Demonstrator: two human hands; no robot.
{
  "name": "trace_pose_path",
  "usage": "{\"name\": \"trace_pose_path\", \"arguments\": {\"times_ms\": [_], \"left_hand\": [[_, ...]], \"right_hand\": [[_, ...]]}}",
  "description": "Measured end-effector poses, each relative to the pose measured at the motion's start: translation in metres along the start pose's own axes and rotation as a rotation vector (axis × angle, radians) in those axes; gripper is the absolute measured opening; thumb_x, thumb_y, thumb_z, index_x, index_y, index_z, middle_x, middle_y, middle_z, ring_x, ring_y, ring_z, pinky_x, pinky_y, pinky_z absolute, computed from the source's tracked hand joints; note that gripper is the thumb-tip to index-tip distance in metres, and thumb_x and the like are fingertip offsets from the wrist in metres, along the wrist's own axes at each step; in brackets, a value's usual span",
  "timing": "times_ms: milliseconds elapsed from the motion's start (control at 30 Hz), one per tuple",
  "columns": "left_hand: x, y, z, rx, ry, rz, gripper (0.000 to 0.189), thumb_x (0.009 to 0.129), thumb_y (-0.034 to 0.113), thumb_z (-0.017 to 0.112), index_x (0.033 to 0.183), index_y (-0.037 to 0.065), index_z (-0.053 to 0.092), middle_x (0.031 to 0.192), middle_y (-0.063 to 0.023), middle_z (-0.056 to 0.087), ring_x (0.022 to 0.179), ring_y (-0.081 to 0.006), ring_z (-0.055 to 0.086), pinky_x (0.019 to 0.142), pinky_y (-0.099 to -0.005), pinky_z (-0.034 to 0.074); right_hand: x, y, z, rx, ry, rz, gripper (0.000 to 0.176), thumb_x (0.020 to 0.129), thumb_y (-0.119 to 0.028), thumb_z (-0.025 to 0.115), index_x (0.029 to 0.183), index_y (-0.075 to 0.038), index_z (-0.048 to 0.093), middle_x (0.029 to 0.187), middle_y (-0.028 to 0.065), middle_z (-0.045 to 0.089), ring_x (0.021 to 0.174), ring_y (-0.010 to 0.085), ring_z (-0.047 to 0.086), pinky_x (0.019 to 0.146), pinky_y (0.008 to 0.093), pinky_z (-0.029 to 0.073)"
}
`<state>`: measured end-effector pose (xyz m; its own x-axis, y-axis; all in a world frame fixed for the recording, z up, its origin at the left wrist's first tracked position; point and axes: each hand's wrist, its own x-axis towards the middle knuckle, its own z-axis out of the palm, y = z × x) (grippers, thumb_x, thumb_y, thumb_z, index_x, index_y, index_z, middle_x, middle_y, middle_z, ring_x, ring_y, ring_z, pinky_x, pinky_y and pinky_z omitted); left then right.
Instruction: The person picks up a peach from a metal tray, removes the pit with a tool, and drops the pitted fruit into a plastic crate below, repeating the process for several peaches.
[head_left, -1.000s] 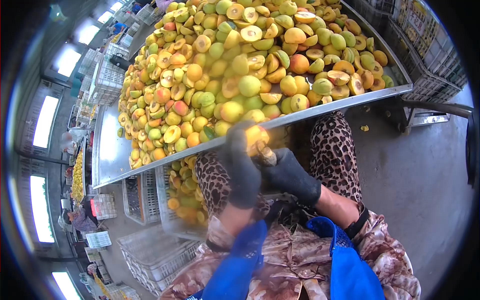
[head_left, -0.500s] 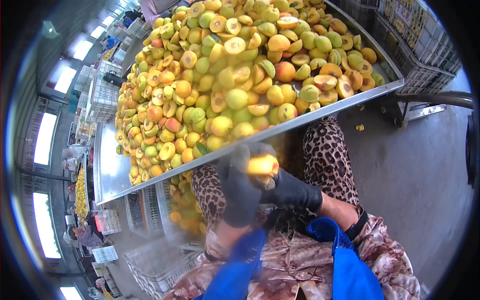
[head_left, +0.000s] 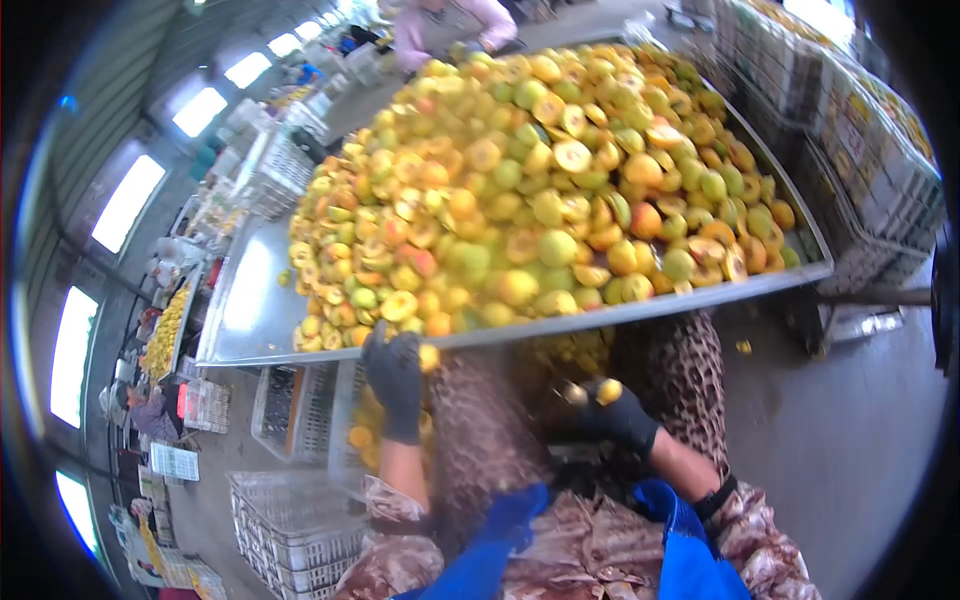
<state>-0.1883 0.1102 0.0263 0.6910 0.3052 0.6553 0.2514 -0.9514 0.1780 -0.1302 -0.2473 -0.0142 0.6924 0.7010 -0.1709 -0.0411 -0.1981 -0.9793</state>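
My left hand (head_left: 393, 378), in a dark glove, is at the near edge of the metal tray (head_left: 240, 300). Its fingers are bent, with a yellow fruit piece (head_left: 429, 358) at the thumb side. Low over my lap, my gloved right hand (head_left: 622, 420) is closed around another yellow fruit piece (head_left: 608, 391). A small pale object (head_left: 575, 394) shows beside that piece, too blurred to make out. Whole and halved yellow-green fruits (head_left: 520, 200) are heaped on the tray, some with red patches.
A crate with fruit (head_left: 362, 437) is below the tray's near edge, beside stacked white crates (head_left: 300, 530). More filled crates (head_left: 860, 130) stand at the right. Across the tray is a person in pink sleeves (head_left: 460, 28). Other people are at the far left.
My hands were together around a fruit and have moved apart, the left toward the tray edge and the right to the right. The view has shifted, showing more of the person across the tray.
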Motion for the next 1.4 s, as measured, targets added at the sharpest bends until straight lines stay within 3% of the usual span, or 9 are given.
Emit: {"name": "trace_pose_path", "arguments": {"times_ms": [33,133,400,600,933,1133,1167,1300,1400], "left_hand": [[0.015,0.013,-0.007,-0.118,-0.007,0.047,0.027,0.094,0.026,0.067,0.107,0.003,0.073,0.128,-0.0211,0.065,0.123,-0.0380,0.058,0.109,-0.0491,0.045],[0.042,0.092,-0.004,-0.255,-0.080,0.251,0.030,0.087,0.010,0.067,0.116,0.005,0.071,0.137,-0.0189,0.061,0.131,-0.0418,0.054,0.113,-0.0477,0.042],[0.095,0.096,0.110,-0.592,-0.665,0.498,0.048,0.081,0.003,0.063,0.128,0.011,0.069,0.132,-0.0116,0.066,0.127,-0.0328,0.060,0.107,-0.0465,0.048],[0.078,0.107,0.028,-1.623,-0.728,-0.440,0.044,0.101,0.019,0.055,0.138,-0.004,0.057,0.126,-0.0126,0.066,0.107,-0.0198,0.067,0.089,-0.0301,0.056],[0.004,0.190,-0.015,-1.498,-0.644,-0.490,0.056,0.114,0.036,0.032,0.137,-0.009,0.055,0.133,-0.0166,0.062,0.122,-0.0236,0.061,0.108,-0.0378,0.048],[0.001,0.217,-0.008,-1.309,-0.573,-0.372,0.049,0.114,0.032,0.036,0.133,-0.009,0.057,0.129,-0.0163,0.064,0.117,-0.0222,0.063,0.103,-0.0354,0.051],[0.004,0.220,-0.008,-0.752,-0.414,0.132,0.045,0.113,0.029,0.038,0.131,-0.008,0.058,0.127,-0.0153,0.065,0.115,-0.0216,0.064,0.100,-0.0331,0.052],[0.003,0.229,-0.006,-0.875,-0.476,-0.024,0.046,0.112,0.030,0.039,0.131,-0.007,0.058,0.126,-0.0154,0.066,0.117,-0.0216,0.062,0.103,-0.0325,0.049],[0.000,0.229,-0.002,-1.218,-0.566,-0.195,0.050,0.112,0.034,0.038,0.137,-0.007,0.055,0.133,-0.0170,0.063,0.121,-0.0231,0.061,0.106,-0.0332,0.046]], "right_hand": [[0.012,0.020,0.000,-0.550,0.147,-0.019,0.011,0.081,-0.012,0.076,0.081,-0.002,0.071,0.071,-0.0017,0.066,0.068,0.0082,0.062,0.059,0.0288,0.050],[0.011,-0.003,0.002,0.075,-0.004,0.061,0.012,0.082,-0.011,0.073,0.076,-0.001,0.069,0.066,-0.0028,0.063,0.063,0.0075,0.059,0.056,0.0292,0.049],[0.006,0.010,-0.005,0.067,0.190,-0.045,0.012,0.083,-0.008,0.071,0.075,-0.002,0.066,0.066,-0.0042,0.059,0.064,0.0039,0.053,0.056,0.0274,0.046],[-0.001,-0.036,-0.004,0.142,0.330,-0.165,0.018,0.087,-0.016,0.070,0.083,0.001,0.067,0.066,0.0116,0.064,0.064,0.0129,0.061,0.061,0.0355,0.051],[0.019,-0.037,0.007,0.116,0.258,-0.099,0.038,0.100,-0.036,0.060,0.083,-0.003,0.067,0.078,0.0248,0.065,0.076,0.0493,0.062,0.063,0.0519,0.048],[0.019,-0.040,0.000,0.160,0.231,-0.229,0.019,0.094,-0.026,0.064,0.091,-0.008,0.067,0.078,0.0190,0.065,0.070,0.0421,0.066,0.060,0.0494,0.050],[0.019,-0.042,-0.001,0.164,0.214,-0.243,0.015,0.093,-0.023,0.065,0.093,-0.009,0.067,0.077,0.0179,0.065,0.069,0.0408,0.066,0.059,0.0486,0.050],[0.019,-0.035,-0.002,0.131,0.232,-0.338,0.010,0.090,-0.016,0.068,0.098,-0.011,0.067,0.075,0.0152,0.064,0.068,0.0382,0.067,0.058,0.0456,0.053],[0.016,-0.031,-0.010,0.241,0.234,-0.279,0.013,0.093,-0.017,0.070,0.095,-0.004,0.070,0.078,0.0039,0.066,0.070,0.0163,0.062,0.061,0.0323,0.051]]}}
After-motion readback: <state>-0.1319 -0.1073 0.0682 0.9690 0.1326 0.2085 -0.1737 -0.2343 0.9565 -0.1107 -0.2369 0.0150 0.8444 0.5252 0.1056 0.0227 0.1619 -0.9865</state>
